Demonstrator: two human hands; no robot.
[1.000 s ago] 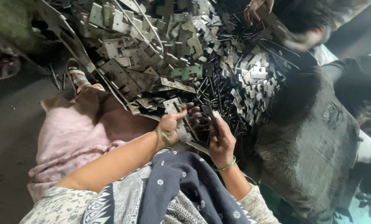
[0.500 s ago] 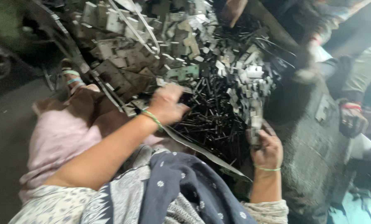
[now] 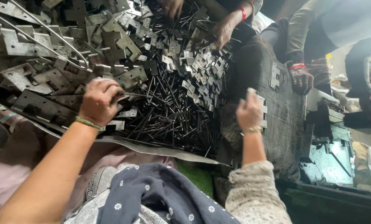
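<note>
- Hinge plates (image 3: 258,108), small, flat and grey, sit stacked in your right hand (image 3: 248,112), which is closed around them and raised beside the dark sacking (image 3: 283,120) at the right.
- Your left hand (image 3: 99,101) is curled down onto the heap at the edge of the big metal plates (image 3: 40,105); its fingers seem to pinch a thin pin, though you cannot tell for certain what they grip.
- Loose black pins (image 3: 168,112) lie spread between your two hands, and a drift of small hinge leaves (image 3: 200,68) runs along their far side.
- By the look of it, you are at the picking stage: plates gathered on one side, a pin being drawn on the other.
- The next move calls for lifting one pin clear without dragging its neighbours, then bringing it across to the stack; keep the stack squared so nothing slips.
- Other people's hands (image 3: 222,31) work the far end of the heap, and another rests on the sacking (image 3: 300,79); stay apart from them.
</note>
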